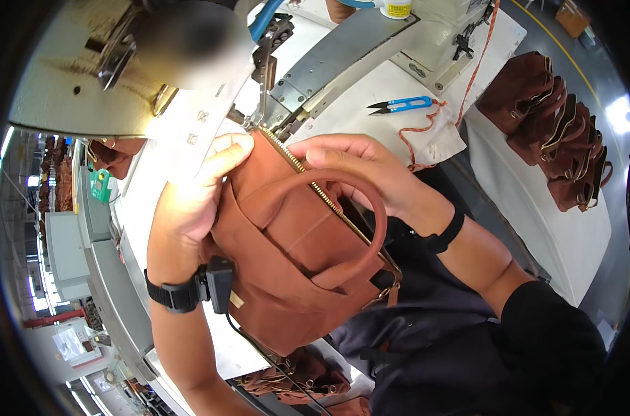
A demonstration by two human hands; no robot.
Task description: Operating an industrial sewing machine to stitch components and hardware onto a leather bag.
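Note:
A brown leather handbag (280, 315) hangs between my hands, tilted, its upper end by the needle area (259, 114) of a sewing machine. Along its upper right edge runs a brass zipper (322, 195). One rounded handle (380, 222) arches over the side facing me. My left hand (194, 194) is closed on the bag's upper left edge, thumb on the leather. My right hand (381, 170) grips the zipper edge, thumb on top; its fingertips are partly hidden behind the bag. Whether the needle touches the bag, I cannot tell.
The machine's head (79, 76) looms at upper left, its metal bed (343, 55) behind the bag. Blue thread snips (405, 104) and orange cord (417, 130) lie on the white table. Several brown bags (554, 132) sit at right; more brown pieces (294, 378) lie below.

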